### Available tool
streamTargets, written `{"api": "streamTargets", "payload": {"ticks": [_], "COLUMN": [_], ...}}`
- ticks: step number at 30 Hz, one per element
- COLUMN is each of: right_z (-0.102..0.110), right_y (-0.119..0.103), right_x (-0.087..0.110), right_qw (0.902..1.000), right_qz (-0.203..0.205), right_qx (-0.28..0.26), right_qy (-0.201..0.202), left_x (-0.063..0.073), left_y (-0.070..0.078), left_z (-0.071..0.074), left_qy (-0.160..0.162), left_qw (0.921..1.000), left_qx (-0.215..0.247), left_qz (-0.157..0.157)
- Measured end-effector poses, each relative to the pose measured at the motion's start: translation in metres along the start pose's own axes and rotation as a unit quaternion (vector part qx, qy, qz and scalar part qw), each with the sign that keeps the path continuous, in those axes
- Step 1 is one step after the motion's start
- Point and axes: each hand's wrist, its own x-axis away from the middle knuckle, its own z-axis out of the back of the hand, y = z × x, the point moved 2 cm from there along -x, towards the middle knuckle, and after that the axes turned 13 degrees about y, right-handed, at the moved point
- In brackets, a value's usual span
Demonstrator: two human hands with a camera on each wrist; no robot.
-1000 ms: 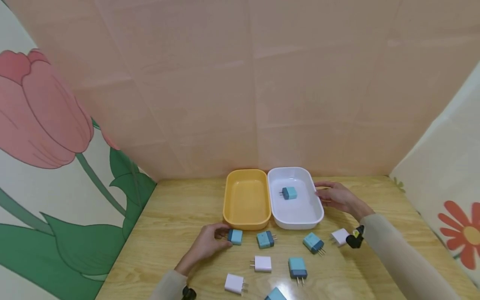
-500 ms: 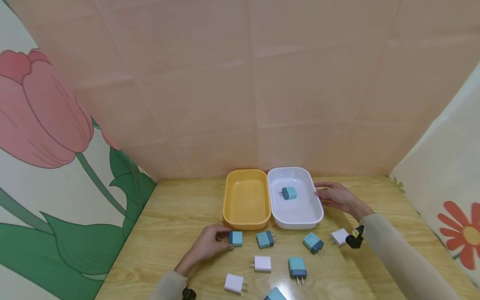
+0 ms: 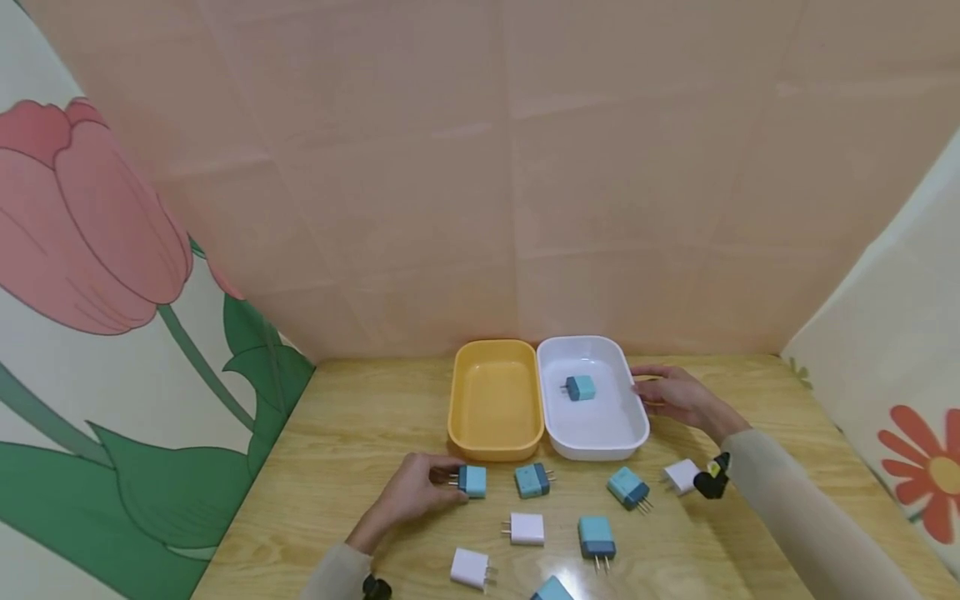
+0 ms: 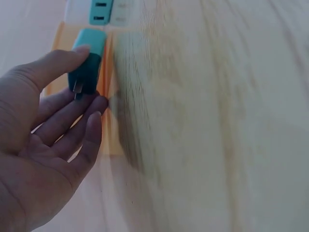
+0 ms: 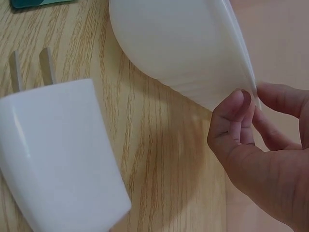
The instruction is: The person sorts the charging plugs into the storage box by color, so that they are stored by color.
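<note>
My left hand (image 3: 418,490) pinches a light-and-dark-blue plug charger (image 3: 472,482) in front of the yellow tray (image 3: 457,408). In the left wrist view, the thumb lies on top of that charger (image 4: 89,60) with fingers under it, and its metal prongs point back toward the palm. At the right, my right hand (image 3: 675,396) holds the rim of the white tray (image 3: 600,433). The right wrist view shows finger and thumb on either side of the tray edge (image 5: 244,63). Inside the white tray lies another blue charger (image 3: 581,387).
Several more chargers lie on the wooden table (image 3: 337,417), among them a blue one (image 3: 532,480), a white one (image 3: 527,529) and another white one (image 3: 681,476) by the right wrist. Behind the side-by-side trays rises a pinkish-brown backdrop (image 3: 420,208).
The pinched charger has turned slightly in my left hand, and its prongs show more clearly now. My right hand stays at the white tray.
</note>
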Motion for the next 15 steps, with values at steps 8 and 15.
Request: {"api": "streamTargets", "payload": {"ticks": [8, 15], "right_z": [-0.0002, -0.0006], "right_y": [-0.0023, -0.0018], "right_x": [0.0017, 0.0010], "right_qw": [1.0000, 0.9998], "right_qz": [0.003, 0.000], "right_qx": [-0.006, -0.019], "right_qy": [-0.001, -0.004], "left_x": [-0.0002, 0.0011], "left_y": [-0.0006, 0.0054], "left_z": [-0.0016, -0.0030], "left_qy": [0.002, -0.002], "left_qw": [1.0000, 0.9999], "left_qx": [0.000, 0.011], "left_qz": [-0.002, -0.010]}}
